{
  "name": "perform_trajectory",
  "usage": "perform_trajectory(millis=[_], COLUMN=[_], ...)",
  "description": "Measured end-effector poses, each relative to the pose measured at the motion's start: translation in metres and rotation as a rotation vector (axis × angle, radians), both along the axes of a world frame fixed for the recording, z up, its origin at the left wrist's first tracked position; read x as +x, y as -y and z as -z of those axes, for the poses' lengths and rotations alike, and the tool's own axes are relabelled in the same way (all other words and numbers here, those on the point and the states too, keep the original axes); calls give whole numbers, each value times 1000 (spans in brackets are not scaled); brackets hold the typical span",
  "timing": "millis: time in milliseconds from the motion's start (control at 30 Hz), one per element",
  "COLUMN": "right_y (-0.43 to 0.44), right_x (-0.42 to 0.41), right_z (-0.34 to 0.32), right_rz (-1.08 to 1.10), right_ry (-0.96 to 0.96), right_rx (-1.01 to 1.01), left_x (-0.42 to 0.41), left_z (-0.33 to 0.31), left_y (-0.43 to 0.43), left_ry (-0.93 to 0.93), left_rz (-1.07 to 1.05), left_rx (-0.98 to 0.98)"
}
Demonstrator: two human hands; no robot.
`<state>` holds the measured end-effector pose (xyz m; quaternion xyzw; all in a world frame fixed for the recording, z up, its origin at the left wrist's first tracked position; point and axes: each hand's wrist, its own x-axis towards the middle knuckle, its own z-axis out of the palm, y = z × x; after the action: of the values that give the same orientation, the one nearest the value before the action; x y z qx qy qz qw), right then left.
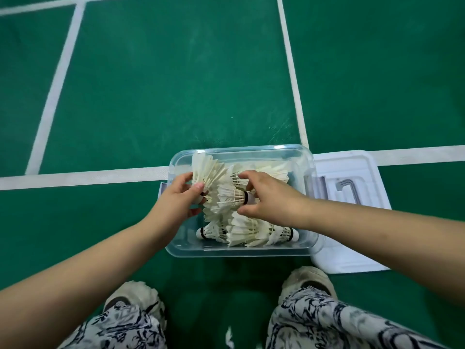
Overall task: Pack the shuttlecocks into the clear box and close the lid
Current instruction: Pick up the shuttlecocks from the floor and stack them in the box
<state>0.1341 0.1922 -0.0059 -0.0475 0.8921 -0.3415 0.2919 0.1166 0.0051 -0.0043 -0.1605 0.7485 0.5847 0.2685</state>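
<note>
A clear plastic box [241,251] sits open on the green court floor between my feet and a white line. Several white feather shuttlecocks [244,231] lie inside it, some with black-banded cork bases. My left hand [177,200] grips the base of a shuttlecock [205,168] whose feathers fan upward over the box's left side. My right hand [270,197] holds the cork end of another shuttlecock [227,197] lying sideways above the pile. The box's white lid [352,258] lies flat on the floor just right of the box.
White court lines [75,176] cross the green floor [176,84] behind and beside the box. A metal handle piece [349,190] rests on the lid. My two shoes [309,280] and patterned trouser legs are close below the box.
</note>
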Motion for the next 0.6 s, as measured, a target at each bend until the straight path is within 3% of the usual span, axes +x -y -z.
perform_trajectory(millis=[233, 367, 600], right_y=[10, 10, -1], right_x=[-9, -12, -22], right_z=[-17, -17, -21], right_rz=[327, 417, 612], right_ry=[-97, -118, -142], right_rx=[-408, -466, -489], left_x=[4, 5, 8], left_z=[-19, -18, -1], left_y=[-18, -19, -10], left_ry=[-160, -233, -202], left_rz=[284, 364, 492], left_rx=[-67, -200, -434])
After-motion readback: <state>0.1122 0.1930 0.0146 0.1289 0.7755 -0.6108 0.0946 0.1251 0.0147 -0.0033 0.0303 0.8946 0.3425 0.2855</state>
